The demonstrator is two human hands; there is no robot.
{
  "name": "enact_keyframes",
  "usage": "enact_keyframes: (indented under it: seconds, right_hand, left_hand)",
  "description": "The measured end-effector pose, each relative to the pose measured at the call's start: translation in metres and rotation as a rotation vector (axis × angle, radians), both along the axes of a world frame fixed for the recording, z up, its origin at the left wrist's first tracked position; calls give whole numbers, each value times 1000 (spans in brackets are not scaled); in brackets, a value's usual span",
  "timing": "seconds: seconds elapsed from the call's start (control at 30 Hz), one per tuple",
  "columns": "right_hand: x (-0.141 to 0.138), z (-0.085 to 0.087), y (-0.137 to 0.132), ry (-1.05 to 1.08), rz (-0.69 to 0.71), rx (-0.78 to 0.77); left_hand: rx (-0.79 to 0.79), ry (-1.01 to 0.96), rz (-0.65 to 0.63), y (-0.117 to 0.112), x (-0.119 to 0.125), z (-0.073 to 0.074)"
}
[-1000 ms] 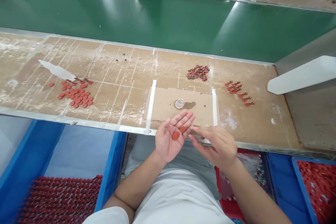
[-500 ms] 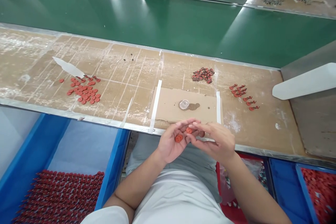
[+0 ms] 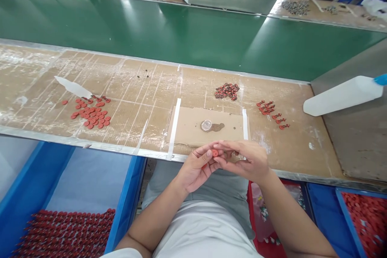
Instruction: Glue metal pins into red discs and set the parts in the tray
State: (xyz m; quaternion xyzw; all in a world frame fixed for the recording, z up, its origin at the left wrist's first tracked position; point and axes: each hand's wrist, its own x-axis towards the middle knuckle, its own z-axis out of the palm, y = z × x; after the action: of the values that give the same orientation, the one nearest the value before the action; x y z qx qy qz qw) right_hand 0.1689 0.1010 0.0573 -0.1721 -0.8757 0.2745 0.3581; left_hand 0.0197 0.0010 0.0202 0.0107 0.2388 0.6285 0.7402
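**Left hand** (image 3: 196, 168) is curling narrowly, fingers cupped toward the right and holding a small red disc (image 3: 215, 152) near the fingertips. **Right hand** (image 3: 246, 162) is reaching across from the right, its fingers extended over the left fingers and closing on the disc from that side; whether they are gripping it, I cannot tell. The disc is sitting between both hands, round, so showing no long axis.

Below the counter edge, left of the body, a blue bin (image 3: 127, 193) is holding rows of red parts (image 3: 66, 236). Just beyond the fingertips, a cardboard sheet (image 3: 187, 129) is lying taped on the counter (image 3: 145, 88), carrying a small clear cup (image 3: 206, 125). Left of the hands, loose red discs (image 3: 90, 113) are lying in a scatter; ahead and right, a heap of red-and-dark parts (image 3: 226, 91) and a looser group of them (image 3: 272, 115) are resting. Farthest off, a green conveyor belt (image 3: 169, 36) is running behind the counter.
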Motion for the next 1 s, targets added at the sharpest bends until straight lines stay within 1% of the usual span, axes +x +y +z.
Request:
enact_keyframes:
  seconds: [0.03,0.07,0.1,0.17,0.23,0.27,0.33,0.4,0.5,0.63,0.73,0.83,0.9,1.0]
  right_hand:
    - [0,-1,4,1,-32,-28]
    - [0,-2,11,9,-103,-59]
    - [-1,-4,20,21,-208,-92]
    - [-2,-10,44,32,-477,-141]
    - [-4,-18,75,-37,-671,-151]
    - [-5,-22,91,-86,-718,-148]
    - [-9,-29,120,-194,-767,-118]
    - [-14,-35,141,-297,-775,-63]
    - [-21,-41,159,-391,-772,5]
    - [-23,-49,162,-459,-720,37]
    - [-18,-53,160,-477,-672,97]
    - [-11,-54,157,-454,-633,155]
    - [-8,-49,156,-390,-600,115]
    - [-1,-38,152,-307,-566,-26]
  left_hand:
    - [-4,1,18,0,-1,0]
    - [-12,4,39,0,-3,0]
    - [-26,6,60,0,-5,-1]
    - [-64,2,102,1,-11,-1]
    - [-89,-4,151,2,-18,-2]
    - [-95,-3,178,3,-21,-3]
    - [-101,7,233,4,-27,-4]
    - [-105,22,278,5,-33,-6]
    - [-105,61,328,5,-41,-7]
    - [-97,111,361,3,-46,-9]
    - [-89,120,348,3,-47,-10]
    - [-75,130,337,5,-46,-10]
    - [-65,138,339,6,-45,-11]
    - [-48,147,331,7,-45,-12]
